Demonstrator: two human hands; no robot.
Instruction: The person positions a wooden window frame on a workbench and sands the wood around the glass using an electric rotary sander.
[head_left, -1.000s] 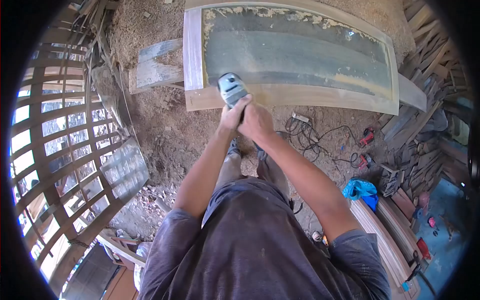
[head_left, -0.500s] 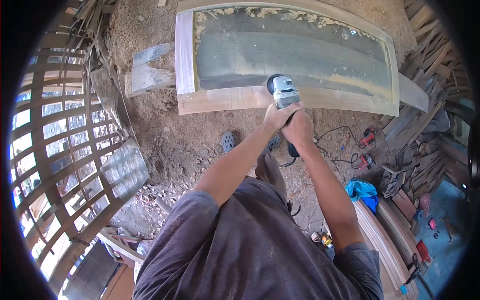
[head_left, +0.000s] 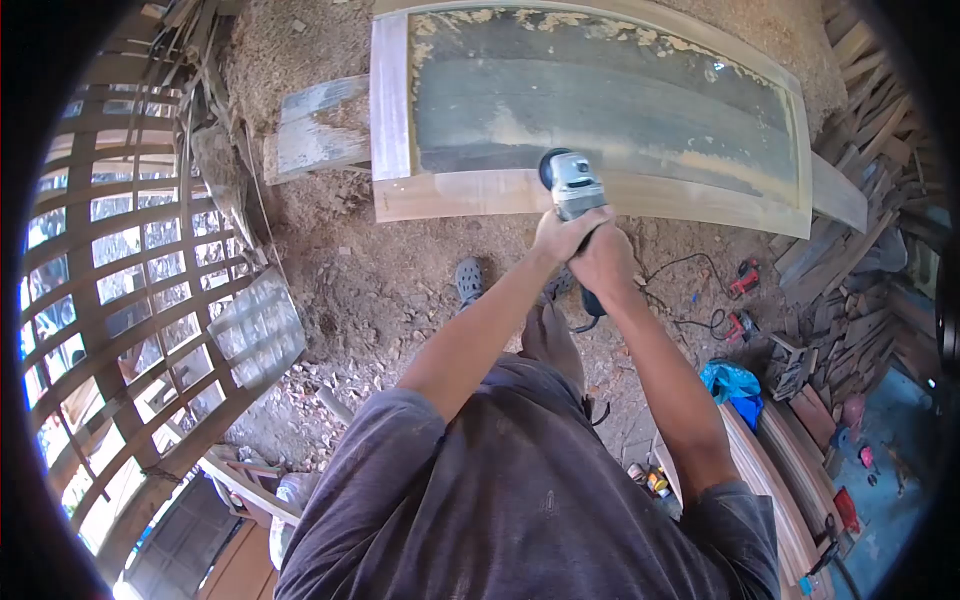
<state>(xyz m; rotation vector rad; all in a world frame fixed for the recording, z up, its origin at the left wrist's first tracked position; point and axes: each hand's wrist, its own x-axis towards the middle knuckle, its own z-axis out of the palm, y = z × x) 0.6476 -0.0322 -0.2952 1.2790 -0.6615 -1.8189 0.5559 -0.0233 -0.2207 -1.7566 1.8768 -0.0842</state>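
Observation:
Both of my hands are wrapped around an angle grinder (head_left: 577,184) with a silver head and a dark round disc. My left hand (head_left: 562,238) grips it just behind the head. Further back on the body, my right hand (head_left: 606,262) closes round the handle. The disc lies over the near edge of a wooden panel (head_left: 470,195), where the pale frame meets the dark centre; whether it touches cannot be made out. Flaky tan patches run along the panel's far inner edge.
Under the panel, a weathered board (head_left: 320,125) sticks out at left. Red tools (head_left: 742,278) with cords lie on the dirt at right, near a blue plastic bag (head_left: 733,388). Stacked scrap wood (head_left: 850,290) fills the right side; a wooden lattice (head_left: 130,270) stands at left.
The view has shifted slightly, so panel and floor appear a little to the right and the panel higher. The grinder sits slightly further left along the panel's near edge. Both hands keep their grip.

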